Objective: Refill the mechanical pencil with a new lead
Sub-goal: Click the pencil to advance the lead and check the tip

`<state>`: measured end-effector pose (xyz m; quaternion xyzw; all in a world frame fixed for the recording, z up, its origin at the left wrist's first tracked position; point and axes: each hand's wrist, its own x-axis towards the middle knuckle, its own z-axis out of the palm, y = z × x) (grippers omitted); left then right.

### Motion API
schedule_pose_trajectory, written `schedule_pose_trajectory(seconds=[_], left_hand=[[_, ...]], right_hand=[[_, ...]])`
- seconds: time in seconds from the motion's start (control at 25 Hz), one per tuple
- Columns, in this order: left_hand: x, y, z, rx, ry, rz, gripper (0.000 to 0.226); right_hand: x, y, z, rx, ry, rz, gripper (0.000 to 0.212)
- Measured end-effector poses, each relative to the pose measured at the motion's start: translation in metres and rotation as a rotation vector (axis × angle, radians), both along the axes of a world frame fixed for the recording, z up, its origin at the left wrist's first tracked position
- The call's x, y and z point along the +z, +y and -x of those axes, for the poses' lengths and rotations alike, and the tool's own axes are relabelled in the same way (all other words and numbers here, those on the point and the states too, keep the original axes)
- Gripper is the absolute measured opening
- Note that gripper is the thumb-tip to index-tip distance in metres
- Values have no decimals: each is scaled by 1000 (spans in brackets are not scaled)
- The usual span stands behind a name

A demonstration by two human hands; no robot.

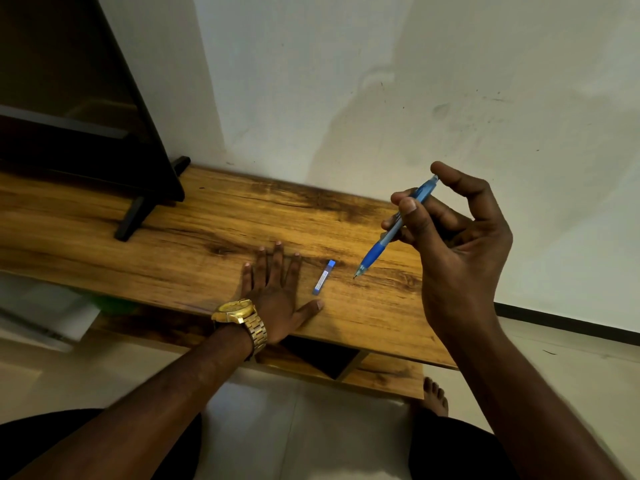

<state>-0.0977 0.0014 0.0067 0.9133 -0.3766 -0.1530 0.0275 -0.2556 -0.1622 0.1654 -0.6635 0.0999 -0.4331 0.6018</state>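
Nearest, the left hand [273, 289] lies flat and spread on the wooden table [194, 244], grasping nothing, its thumb near the small blue lead case [324, 277] lying beside it; that case looks light, and the leads inside would be brittle, so I would lift it by its long sides. Farther out, the right hand [450, 233] pinches the mechanical pencil [394, 226] mid-barrel, thumb on its cap, tip hovering just over the wood; it looks light, stiff and smooth.

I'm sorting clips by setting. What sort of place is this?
Probably a room at home: a low wooden stand against a plain white wall carries a flat screen on feet, and the floor is tiled.
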Motion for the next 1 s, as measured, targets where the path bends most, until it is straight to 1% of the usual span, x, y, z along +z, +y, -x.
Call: schedule_pose_trajectory(seconds=[0.24,0.36,0.48,0.64,1.0], left_hand=[[-4,0,-1,2,-7,6,108],[-4,0,-2,0,-8,13,108],[-3,0,-1,-2,0,8,108],[-4,1,-2,2,-9,14,107],[-7,-1,-3,5,-3,16,109]], right_hand=[[0,-1,0,-10,8,-8,47],[1,2,0,-6,7,1,51],[1,1,0,-10,20,7,50],[1,2,0,5,21,15,54],[1,3,0,-23,33,66,50]])
